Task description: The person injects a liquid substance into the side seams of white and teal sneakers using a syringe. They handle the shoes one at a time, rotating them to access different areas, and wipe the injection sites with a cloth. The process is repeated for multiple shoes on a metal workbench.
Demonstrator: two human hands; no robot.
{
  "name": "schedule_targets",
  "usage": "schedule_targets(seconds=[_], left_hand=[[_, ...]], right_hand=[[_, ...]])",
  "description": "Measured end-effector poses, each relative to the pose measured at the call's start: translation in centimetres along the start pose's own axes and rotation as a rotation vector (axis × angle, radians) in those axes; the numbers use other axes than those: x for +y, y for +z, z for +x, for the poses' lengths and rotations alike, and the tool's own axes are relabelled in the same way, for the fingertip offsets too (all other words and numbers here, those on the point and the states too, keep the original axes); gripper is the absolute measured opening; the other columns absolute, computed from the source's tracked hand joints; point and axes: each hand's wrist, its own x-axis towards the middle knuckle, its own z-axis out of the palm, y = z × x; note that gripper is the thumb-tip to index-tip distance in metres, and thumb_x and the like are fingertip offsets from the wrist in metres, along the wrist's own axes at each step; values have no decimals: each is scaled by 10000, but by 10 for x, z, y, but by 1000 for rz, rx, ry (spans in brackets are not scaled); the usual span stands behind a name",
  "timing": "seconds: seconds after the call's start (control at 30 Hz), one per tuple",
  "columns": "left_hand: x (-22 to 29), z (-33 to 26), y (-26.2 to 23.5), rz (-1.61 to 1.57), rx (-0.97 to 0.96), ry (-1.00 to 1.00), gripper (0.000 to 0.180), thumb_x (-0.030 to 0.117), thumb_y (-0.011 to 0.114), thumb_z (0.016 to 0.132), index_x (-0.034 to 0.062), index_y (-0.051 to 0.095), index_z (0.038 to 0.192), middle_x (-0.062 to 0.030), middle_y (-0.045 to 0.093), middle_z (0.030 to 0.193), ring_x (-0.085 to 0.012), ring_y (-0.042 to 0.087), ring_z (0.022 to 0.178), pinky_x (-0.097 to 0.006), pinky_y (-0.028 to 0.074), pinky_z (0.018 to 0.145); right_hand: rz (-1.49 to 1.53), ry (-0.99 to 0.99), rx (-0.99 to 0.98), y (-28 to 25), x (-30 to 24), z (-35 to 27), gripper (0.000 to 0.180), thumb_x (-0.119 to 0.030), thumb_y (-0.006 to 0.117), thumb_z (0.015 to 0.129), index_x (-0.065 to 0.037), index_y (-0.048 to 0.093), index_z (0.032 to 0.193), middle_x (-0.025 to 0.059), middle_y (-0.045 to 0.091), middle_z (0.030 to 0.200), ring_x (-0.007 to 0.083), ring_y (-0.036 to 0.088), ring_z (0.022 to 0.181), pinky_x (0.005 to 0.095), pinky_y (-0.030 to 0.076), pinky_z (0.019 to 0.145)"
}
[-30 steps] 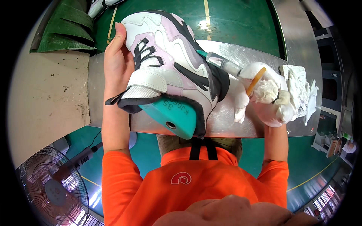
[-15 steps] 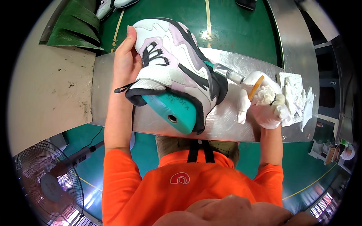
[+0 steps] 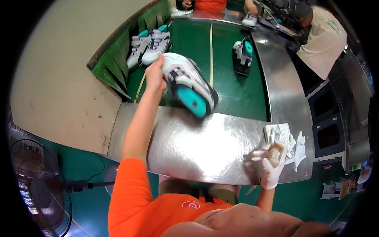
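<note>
A white and pale-lilac sneaker with black trim hangs tilted over the near edge of the green belt, slightly blurred. My bare left hand grips it at the toe, thumb on top. A teal shoe last fills its opening, heel end toward me. Over the metal table at right, my white-gloved right hand is curled around a whitish crumpled wad, with a curved tan strip along its upper side. Whether a tool is also in that hand cannot be made out.
Two similar sneakers stand at the belt's left by green flaps. Another shoe sits on the right. White crumpled sheets lie on the metal table. Co-workers are beyond; a fan stands lower left.
My left hand has carried the sneaker forward, from over the metal table to the belt. My right hand has drawn back from the shoe; the clear-barrelled tool it held no longer shows.
</note>
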Motion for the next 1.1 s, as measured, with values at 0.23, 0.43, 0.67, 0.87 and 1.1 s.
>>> schedule_targets(seconds=[0.23,0.43,0.67,0.87,1.1], left_hand=[[-51,89,-44,526,617,-1,623,288,643,905,-110,277,1215,-248,537,1173,-365,645,879,-465,612,627],[-15,83,-10,2167,31,402,340,307,557,912,-3,684,971,-222,678,998,-360,675,912,-461,526,785],[-89,75,218,1742,-568,603,721,628,528,862,-49,562,1108,-300,640,1082,-433,619,1046,-493,499,867],[-188,69,314,1644,-305,93,823,413,682,807,-16,278,1381,-306,512,1310,-358,534,1233,-447,482,976],[-128,-5,242,1545,-562,641,690,289,720,759,54,345,1288,-275,608,1124,-445,630,989,-481,523,840]], right_hand=[[-387,-139,239,3,23,-23,639,41,760,703,-22,448,1257,86,548,1030,148,591,811,266,524,735],[-610,-91,188,-3,25,-16,641,-119,853,652,-12,527,1194,76,629,855,144,607,722,279,514,679],[-382,124,251,-1,21,-22,698,-109,857,642,-19,517,1245,68,634,885,121,621,719,261,527,651],[-572,35,204,-7,30,-17,645,-124,865,624,-18,556,1180,74,637,840,134,625,702,259,522,638],[-735,-75,190,-4,18,-10,598,-220,832,658,-31,561,1157,159,652,961,301,640,856,369,513,797]])
